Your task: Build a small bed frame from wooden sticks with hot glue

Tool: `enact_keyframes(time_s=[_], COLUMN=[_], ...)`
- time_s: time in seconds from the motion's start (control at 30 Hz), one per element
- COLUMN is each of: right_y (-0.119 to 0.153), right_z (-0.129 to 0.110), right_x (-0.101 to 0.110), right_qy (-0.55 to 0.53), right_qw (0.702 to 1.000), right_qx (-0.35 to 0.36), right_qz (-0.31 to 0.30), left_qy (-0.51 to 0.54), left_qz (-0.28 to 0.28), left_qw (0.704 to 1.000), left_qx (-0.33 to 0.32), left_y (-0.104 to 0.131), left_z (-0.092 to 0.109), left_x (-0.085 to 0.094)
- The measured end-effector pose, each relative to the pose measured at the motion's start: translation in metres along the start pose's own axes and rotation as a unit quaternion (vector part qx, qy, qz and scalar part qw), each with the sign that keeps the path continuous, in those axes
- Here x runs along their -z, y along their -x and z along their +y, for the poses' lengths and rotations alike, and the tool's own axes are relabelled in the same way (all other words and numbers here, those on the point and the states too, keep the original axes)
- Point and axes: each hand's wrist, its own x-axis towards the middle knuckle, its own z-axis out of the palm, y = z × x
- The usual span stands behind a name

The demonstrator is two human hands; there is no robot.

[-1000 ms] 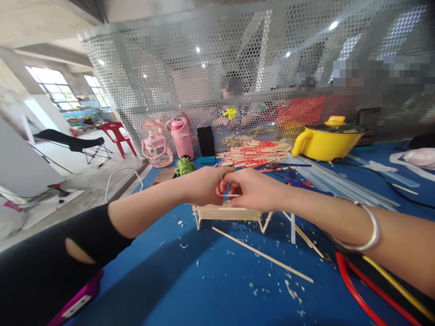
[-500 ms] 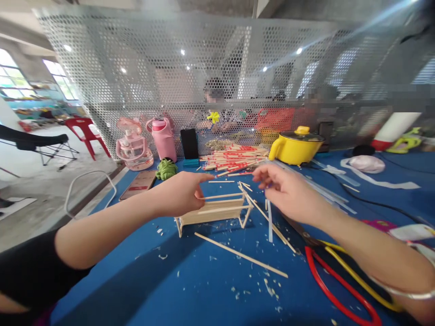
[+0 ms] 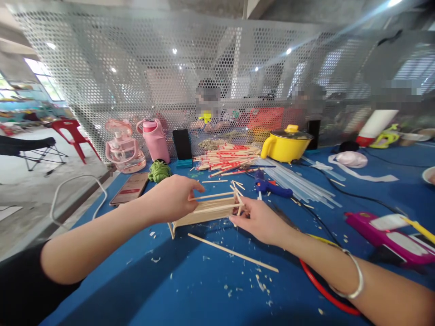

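Observation:
A small frame of thin wooden sticks (image 3: 207, 213) stands on the blue table. My left hand (image 3: 180, 194) reaches over its left part, with thumb and fingers closed on a top stick. At the right end, my right hand (image 3: 254, 219) grips the frame's corner between thumb and fingers. One loose stick (image 3: 234, 252) lies in front of the frame. Behind my right hand rests a blue glue gun (image 3: 273, 186). Large scissors with a red handle (image 3: 326, 292) lie partly under my right forearm.
Behind are a heap of sticks (image 3: 227, 158), a yellow pot (image 3: 288, 145), clear glue sticks (image 3: 302, 181), green yarn (image 3: 159, 171), a phone (image 3: 129, 189) and a pink bottle (image 3: 155, 142). A magenta device (image 3: 384, 240) lies right. A perforated screen (image 3: 136, 81) borders the table.
My right hand has moved down and left onto the frame's right end, uncovering the blue glue gun. My left hand stays at the frame. The view has shifted to the right.

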Motion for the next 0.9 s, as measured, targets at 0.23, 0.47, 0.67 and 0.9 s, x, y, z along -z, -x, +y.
enact_keyframes(time_s=[0.23, 0.47, 0.67, 0.9], right_y=[0.002, 0.000, 0.000, -0.002], right_z=[-0.001, 0.003, 0.003, 0.006], right_x=[0.000, 0.000, 0.001, 0.002], right_qy=[0.016, 0.017, -0.012, -0.045], right_qw=[1.000, 1.000, 1.000, 0.999], right_qx=[0.007, 0.001, 0.013, 0.028], right_qz=[0.010, 0.011, -0.003, -0.011], left_qy=[-0.019, -0.025, -0.055, -0.043], left_qz=[-0.016, -0.033, -0.033, -0.061], left_qw=[1.000, 0.999, 0.998, 0.997], left_qx=[-0.007, 0.016, 0.016, -0.025], left_y=[-0.007, -0.006, -0.008, -0.010], left_z=[0.005, 0.015, 0.019, 0.011], left_x=[-0.003, 0.001, 0.003, 0.006])
